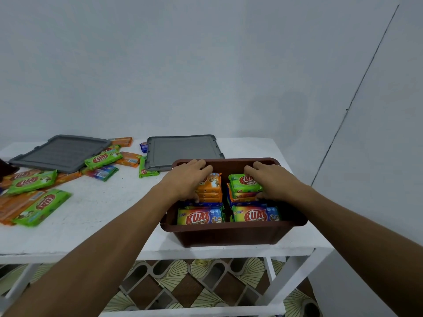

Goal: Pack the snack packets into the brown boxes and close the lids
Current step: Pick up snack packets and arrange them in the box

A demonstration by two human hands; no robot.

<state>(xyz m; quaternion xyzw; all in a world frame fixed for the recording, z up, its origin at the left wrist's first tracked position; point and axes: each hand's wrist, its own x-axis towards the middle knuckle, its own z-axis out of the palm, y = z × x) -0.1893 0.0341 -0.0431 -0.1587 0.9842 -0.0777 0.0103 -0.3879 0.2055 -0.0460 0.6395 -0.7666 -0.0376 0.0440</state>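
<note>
A brown box (231,236) stands on the white table's right part, filled with stacked snack packets. My left hand (186,179) grips the left rear stack, topped by an orange packet (211,183). My right hand (273,179) grips the right rear stack, topped by a green packet (245,183). Two rainbow-coloured packets (201,216) (256,215) stand at the box's front. Behind the box lies a grey lid (180,151).
A second grey lid (59,152) lies at the back left of the white table (109,202). Several loose green and orange packets (43,205) are scattered over the table's left half. A dark object (5,170) shows at the left edge. Walls close in behind and to the right.
</note>
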